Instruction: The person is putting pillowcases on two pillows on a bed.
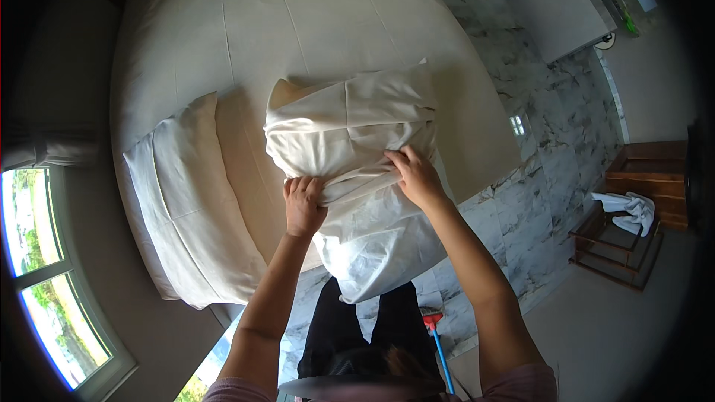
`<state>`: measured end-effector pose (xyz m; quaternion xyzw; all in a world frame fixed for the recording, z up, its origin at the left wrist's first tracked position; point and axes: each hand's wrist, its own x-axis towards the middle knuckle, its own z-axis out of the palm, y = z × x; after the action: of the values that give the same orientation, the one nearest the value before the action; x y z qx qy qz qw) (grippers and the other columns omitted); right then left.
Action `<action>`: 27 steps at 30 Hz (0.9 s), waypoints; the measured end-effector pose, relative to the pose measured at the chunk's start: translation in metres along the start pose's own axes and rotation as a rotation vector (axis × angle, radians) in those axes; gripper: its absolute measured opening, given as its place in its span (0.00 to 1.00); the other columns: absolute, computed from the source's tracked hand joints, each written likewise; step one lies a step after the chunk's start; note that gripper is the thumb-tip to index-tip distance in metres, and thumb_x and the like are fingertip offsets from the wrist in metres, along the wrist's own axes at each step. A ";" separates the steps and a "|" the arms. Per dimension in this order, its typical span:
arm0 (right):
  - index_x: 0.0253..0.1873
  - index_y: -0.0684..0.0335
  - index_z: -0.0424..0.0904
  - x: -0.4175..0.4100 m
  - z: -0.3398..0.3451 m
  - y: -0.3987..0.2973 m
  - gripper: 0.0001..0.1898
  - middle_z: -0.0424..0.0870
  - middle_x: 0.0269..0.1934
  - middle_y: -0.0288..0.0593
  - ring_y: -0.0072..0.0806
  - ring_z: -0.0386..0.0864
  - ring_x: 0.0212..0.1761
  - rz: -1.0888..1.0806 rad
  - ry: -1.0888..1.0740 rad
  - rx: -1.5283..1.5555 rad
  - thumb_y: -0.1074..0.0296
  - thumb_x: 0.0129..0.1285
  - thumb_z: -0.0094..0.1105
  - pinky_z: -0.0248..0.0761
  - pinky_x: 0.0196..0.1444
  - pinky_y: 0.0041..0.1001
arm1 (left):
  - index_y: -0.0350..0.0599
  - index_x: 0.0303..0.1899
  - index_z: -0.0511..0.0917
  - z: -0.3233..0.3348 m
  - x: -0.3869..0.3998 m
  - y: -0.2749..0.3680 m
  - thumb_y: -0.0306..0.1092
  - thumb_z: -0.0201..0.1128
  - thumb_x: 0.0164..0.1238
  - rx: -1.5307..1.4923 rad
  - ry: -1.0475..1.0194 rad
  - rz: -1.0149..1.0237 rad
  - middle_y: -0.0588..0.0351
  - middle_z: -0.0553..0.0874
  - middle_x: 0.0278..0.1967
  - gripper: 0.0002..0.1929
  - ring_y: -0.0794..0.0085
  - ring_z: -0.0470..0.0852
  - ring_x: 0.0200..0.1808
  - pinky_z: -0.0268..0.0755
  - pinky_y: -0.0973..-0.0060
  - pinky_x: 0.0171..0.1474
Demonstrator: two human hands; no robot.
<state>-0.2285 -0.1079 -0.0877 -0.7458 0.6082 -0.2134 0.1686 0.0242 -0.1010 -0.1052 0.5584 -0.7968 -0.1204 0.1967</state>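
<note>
A white pillow (380, 245) lies partly inside a cream pillowcase (374, 100), at the bed's near edge. The case covers its far part, while the near part shows bare and hangs over the edge. My left hand (304, 204) is closed on the gathered cloth at the left side of the case. With bent fingers, my right hand (416, 176) grips the bunched fabric on the right side. To the left, a second pillow (195, 206) in a cream case rests on the sheeted bed (246, 17).
Marble-patterned floor tiles (519, 206) run along the bed's right side. A broom (435, 329) with a red head is near my legs. At the right is a wooden rack (609, 254) with a white cloth (631, 212). A window (50, 268) is at the left.
</note>
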 end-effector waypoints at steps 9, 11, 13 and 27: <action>0.40 0.62 0.75 -0.012 -0.031 0.034 0.14 0.81 0.34 0.47 0.43 0.77 0.42 0.029 -0.562 0.111 0.70 0.46 0.65 0.72 0.42 0.35 | 0.48 0.47 0.76 0.004 0.007 0.039 0.29 0.67 0.41 0.086 0.144 -0.112 0.55 0.74 0.47 0.24 0.58 0.72 0.50 0.62 0.60 0.55; 0.41 0.61 0.75 -0.008 -0.028 0.041 0.14 0.78 0.39 0.44 0.41 0.76 0.42 -0.093 -0.020 0.086 0.75 0.46 0.62 0.72 0.42 0.34 | 0.48 0.40 0.78 0.001 0.006 0.051 0.26 0.63 0.41 0.015 -0.074 -0.233 0.57 0.79 0.41 0.17 0.60 0.75 0.48 0.62 0.62 0.54; 0.39 0.61 0.74 -0.002 -0.023 0.050 0.13 0.76 0.42 0.41 0.41 0.75 0.43 -0.144 0.048 0.036 0.79 0.45 0.59 0.70 0.43 0.35 | 0.49 0.40 0.77 -0.004 -0.002 0.060 0.41 0.70 0.43 -0.013 -0.146 -0.160 0.56 0.81 0.39 0.20 0.61 0.78 0.46 0.63 0.63 0.52; 0.36 0.60 0.74 -0.017 -0.013 0.066 0.14 0.78 0.37 0.43 0.43 0.75 0.44 -0.133 -0.324 0.148 0.68 0.42 0.65 0.66 0.49 0.38 | 0.40 0.31 0.71 0.026 -0.011 -0.018 0.36 0.58 0.64 -0.264 0.267 -0.716 0.49 0.79 0.31 0.10 0.53 0.77 0.37 0.67 0.61 0.41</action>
<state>-0.2930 -0.1042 -0.1123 -0.7945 0.5052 -0.1452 0.3042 0.0306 -0.0981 -0.1380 0.7815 -0.4969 -0.2089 0.3140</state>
